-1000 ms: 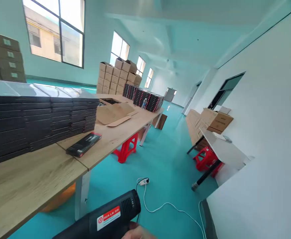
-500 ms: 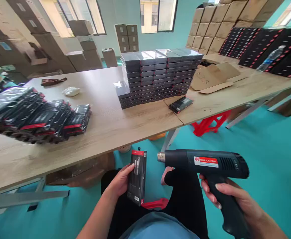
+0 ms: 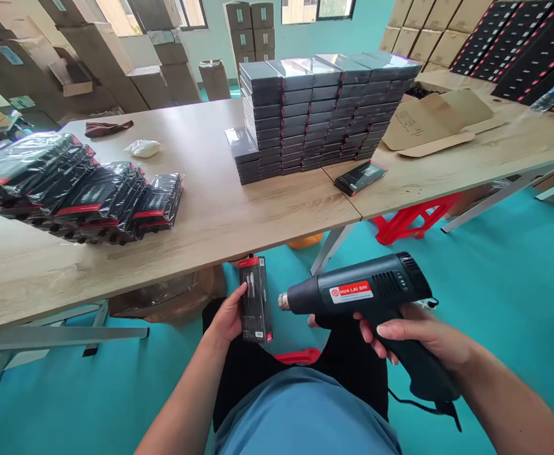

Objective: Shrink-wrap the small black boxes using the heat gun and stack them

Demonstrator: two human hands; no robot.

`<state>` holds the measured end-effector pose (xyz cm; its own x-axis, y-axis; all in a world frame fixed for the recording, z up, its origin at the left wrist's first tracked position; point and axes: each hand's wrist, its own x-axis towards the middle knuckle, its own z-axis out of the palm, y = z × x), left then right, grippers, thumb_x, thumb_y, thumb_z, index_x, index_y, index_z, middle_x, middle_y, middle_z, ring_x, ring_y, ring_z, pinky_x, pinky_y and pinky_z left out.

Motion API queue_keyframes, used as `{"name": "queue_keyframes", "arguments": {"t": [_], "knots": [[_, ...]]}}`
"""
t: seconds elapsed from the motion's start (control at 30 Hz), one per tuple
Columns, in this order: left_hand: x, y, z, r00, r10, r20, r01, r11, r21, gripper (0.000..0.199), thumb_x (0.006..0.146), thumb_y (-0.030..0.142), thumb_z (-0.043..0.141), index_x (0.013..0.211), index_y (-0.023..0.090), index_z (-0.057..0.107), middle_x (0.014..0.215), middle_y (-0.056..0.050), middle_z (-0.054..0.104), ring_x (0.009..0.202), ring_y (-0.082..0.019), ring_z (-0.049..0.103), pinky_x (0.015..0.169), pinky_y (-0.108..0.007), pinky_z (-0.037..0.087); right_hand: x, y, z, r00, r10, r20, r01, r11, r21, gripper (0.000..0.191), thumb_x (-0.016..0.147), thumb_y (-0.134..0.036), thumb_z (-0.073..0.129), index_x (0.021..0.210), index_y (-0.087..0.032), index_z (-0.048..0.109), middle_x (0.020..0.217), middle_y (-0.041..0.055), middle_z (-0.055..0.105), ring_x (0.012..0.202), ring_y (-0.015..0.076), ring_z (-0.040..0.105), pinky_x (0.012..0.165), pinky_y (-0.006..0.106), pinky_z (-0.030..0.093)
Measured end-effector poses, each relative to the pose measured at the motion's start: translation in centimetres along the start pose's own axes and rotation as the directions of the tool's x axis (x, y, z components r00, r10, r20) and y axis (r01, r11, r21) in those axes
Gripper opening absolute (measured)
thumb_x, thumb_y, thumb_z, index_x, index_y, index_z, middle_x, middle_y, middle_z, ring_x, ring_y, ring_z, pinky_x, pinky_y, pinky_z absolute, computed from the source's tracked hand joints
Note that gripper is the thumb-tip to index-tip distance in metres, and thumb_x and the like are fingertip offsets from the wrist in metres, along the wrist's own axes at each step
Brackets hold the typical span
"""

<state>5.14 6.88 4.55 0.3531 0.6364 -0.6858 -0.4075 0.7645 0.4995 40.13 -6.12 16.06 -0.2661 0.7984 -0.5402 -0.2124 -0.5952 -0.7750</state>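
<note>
My left hand [image 3: 229,316] grips a slim black box [image 3: 256,302] with a red top edge by its left side, holding it upright over my lap. In my right hand [image 3: 414,335] is a dark heat gun [image 3: 357,287] with a red and white label, its handle wrapped by my fingers. The gun's metal nozzle points left, a short way from the box. On the table [image 3: 277,221] stands a tall stack of dark boxes [image 3: 315,120]. Loosely wrapped boxes [image 3: 82,189] are piled at the left. One flat black box [image 3: 360,177] lies near the table's front edge.
An opened carton [image 3: 429,123] lies behind the flat box. A white lump [image 3: 143,148] and a dark red cloth [image 3: 109,128] rest on the table's left part. Below the table are a red stool [image 3: 412,218] and metal legs. A cable hangs below the gun.
The heat gun has come left, nearer the black box, and its nozzle now tilts downward. The view has tipped down, and the held box sits higher in the picture.
</note>
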Motion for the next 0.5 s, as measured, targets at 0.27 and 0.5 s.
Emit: {"name": "queue_keyframes", "arguments": {"t": [0.27, 0.5], "knots": [[1.1, -1.5, -0.5, 0.999, -0.048, 0.01, 0.048, 0.999, 0.006, 0.036, 0.099, 0.043, 0.056, 0.092, 0.011, 0.071, 0.079, -0.013, 0.076, 0.067, -0.028, 0.074, 0.067, -0.042, 0.063, 1.5, -1.3, 2.5, 0.995, -0.084, -0.052, 0.081, 0.995, -0.061, 0.036, 0.078, -0.035, 0.08, 0.105, -0.014, 0.072, 0.091, 0.0082, 0.073, 0.072, 0.0186, 0.068, 0.058, 0.028, 0.055], [1.5, -2.1, -2.4, 0.998, 0.009, -0.067, -0.013, 0.998, -0.062, 0.028, 0.094, 0.037, 0.06, 0.093, 0.011, 0.071, 0.075, -0.011, 0.075, 0.062, -0.025, 0.073, 0.062, -0.037, 0.062, 1.7, -1.7, 3.3, 0.993, 0.035, 0.112, -0.009, 0.975, -0.223, 0.029, 0.075, -0.034, 0.08, 0.095, -0.015, 0.074, 0.082, 0.0075, 0.073, 0.066, 0.019, 0.066, 0.055, 0.03, 0.053]]}}
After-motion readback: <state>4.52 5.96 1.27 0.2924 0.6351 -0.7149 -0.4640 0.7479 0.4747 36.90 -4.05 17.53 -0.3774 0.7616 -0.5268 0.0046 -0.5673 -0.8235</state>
